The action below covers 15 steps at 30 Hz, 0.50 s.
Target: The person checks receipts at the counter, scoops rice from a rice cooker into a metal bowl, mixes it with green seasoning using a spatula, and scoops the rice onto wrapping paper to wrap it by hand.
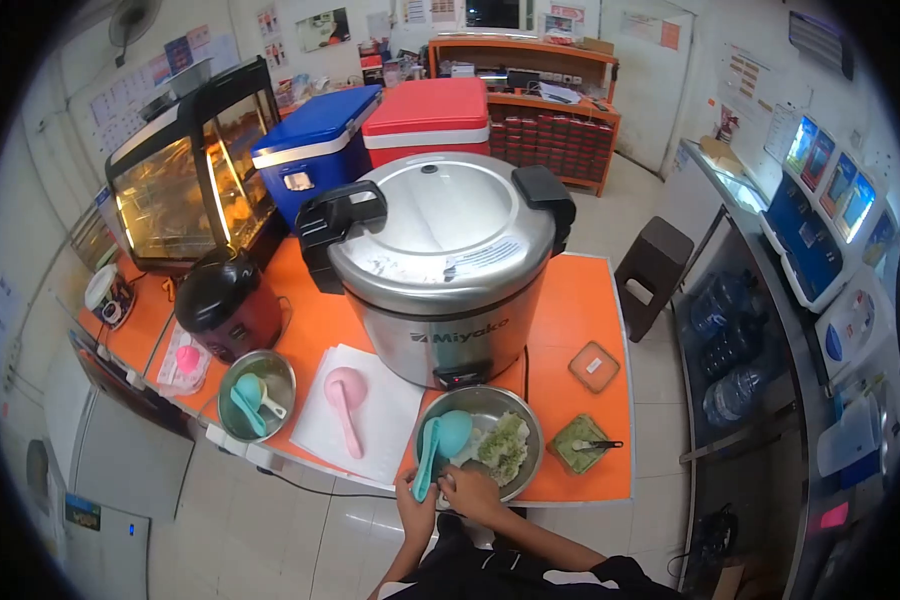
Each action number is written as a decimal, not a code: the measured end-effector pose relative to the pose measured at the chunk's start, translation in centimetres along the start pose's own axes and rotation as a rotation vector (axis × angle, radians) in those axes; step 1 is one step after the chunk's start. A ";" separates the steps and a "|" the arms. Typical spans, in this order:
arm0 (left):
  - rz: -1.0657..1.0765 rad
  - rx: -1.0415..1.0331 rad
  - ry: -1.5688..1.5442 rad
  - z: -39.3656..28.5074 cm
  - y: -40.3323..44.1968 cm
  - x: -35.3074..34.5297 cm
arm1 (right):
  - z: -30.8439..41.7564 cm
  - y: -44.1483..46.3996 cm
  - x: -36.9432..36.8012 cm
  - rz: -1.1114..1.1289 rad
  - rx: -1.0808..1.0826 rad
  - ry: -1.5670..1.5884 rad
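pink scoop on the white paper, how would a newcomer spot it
Find the big silver cooker on the orange table. Between two metal bowls near the front edge lies white paper bearing the pink scoop. Its colour sets it apart from the teal scoops in both bowls.

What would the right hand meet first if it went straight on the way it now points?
The right hand would probably meet the teal scoop's handle first, though depth and contact there are unclear.

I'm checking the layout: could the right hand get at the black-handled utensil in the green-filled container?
Probably yes: the right hand is at the near rim of the metal bowl, nothing tall stands between it and the container, and the utensil's handle juts past the container's edge.
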<state>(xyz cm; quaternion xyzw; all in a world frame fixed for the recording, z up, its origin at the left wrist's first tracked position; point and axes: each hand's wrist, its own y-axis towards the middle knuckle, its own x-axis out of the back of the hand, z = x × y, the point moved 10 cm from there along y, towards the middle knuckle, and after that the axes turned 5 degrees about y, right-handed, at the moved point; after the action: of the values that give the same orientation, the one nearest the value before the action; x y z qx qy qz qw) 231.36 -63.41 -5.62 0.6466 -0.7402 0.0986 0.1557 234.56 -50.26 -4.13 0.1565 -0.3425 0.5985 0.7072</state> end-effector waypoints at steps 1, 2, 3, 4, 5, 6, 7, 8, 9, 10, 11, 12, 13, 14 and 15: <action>0.016 -0.006 -0.004 -0.2 0.0 -0.2 | -0.6 0.0 -0.1 0.019 0.008 -0.033; 0.016 0.045 -0.016 -0.4 -0.1 0.0 | -0.8 -0.6 0.9 0.004 -0.005 -0.033; 0.019 0.094 -0.024 -0.4 -0.2 0.1 | 0.5 -1.6 2.9 -0.059 0.095 -0.004; 0.041 0.081 -0.020 -0.6 -0.4 0.0 | 1.8 -2.9 5.0 -0.126 0.197 0.027; -0.078 -0.024 0.150 -1.7 -0.7 1.3 | 1.5 -4.3 6.7 -0.150 0.184 0.037; -0.202 -0.134 0.315 -3.7 -1.1 2.2 | 0.7 -5.7 8.0 -0.097 0.165 0.053; -0.189 -0.158 0.314 -4.9 -1.4 1.8 | -0.6 -6.7 9.0 -0.046 0.151 0.067; -0.235 -0.244 0.390 -7.9 -2.3 1.7 | -2.6 -7.8 10.4 -0.069 0.146 0.070; -0.281 -0.324 0.461 -10.8 -3.5 1.0 | -4.8 -9.5 12.2 -0.146 0.161 0.034; -0.268 -0.333 0.449 -12.4 -4.4 -0.7 | -6.9 -11.1 14.0 -0.219 0.173 -0.007; -0.244 -0.391 0.395 -14.5 -5.5 -3.2 | -8.6 -12.5 15.9 -0.230 0.160 -0.021; -0.224 -0.446 0.335 -16.5 -6.9 -6.1 | -9.7 -14.9 20.2 -0.433 0.242 0.072; -0.184 -0.517 0.314 -18.6 -8.5 -9.7 | -11.4 -17.9 24.3 -0.634 0.333 0.160; -0.184 -0.512 0.282 -19.5 -10.1 -13.3 | -14.3 -20.2 26.3 -0.638 0.333 0.128; -0.086 -0.577 0.227 -20.9 -12.0 -18.2 | -20.2 -22.0 27.0 -0.521 0.057 0.139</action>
<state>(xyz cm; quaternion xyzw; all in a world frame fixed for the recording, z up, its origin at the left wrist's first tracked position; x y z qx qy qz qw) 247.49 -41.06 6.68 0.5913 -0.6876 -0.0503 0.4185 262.85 -22.71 3.62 0.2179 -0.2244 0.4151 0.8543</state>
